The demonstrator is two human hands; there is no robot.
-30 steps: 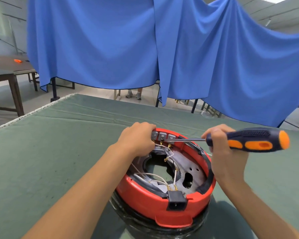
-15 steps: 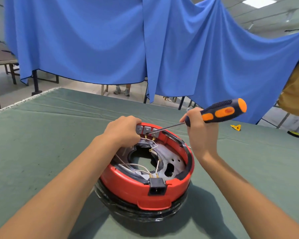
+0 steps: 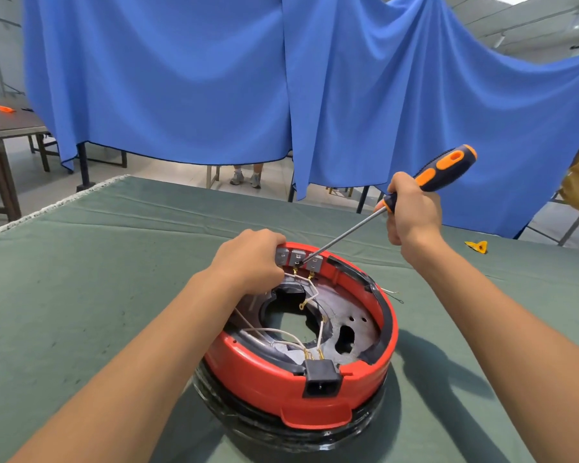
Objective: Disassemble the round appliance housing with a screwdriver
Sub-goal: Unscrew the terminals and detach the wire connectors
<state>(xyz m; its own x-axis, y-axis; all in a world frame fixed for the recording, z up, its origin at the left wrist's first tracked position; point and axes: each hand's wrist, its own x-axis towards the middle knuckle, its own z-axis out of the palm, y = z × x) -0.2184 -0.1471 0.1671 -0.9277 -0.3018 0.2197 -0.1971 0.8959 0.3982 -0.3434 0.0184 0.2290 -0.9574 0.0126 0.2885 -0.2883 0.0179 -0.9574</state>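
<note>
Round red plastic appliance housing stands on the green cloth-covered table. At its far rim the left hand grips it with curled fingers beside the grey terminal blocks. The right hand holds the orange-and-black screwdriver; its tip touches these blocks.

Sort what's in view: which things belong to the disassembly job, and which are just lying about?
In the job: housing, held by the left hand; screwdriver in the right hand, tip at the terminals.
Lying about: yellow piece on the table; orange item on the far table; blue cloth.
</note>
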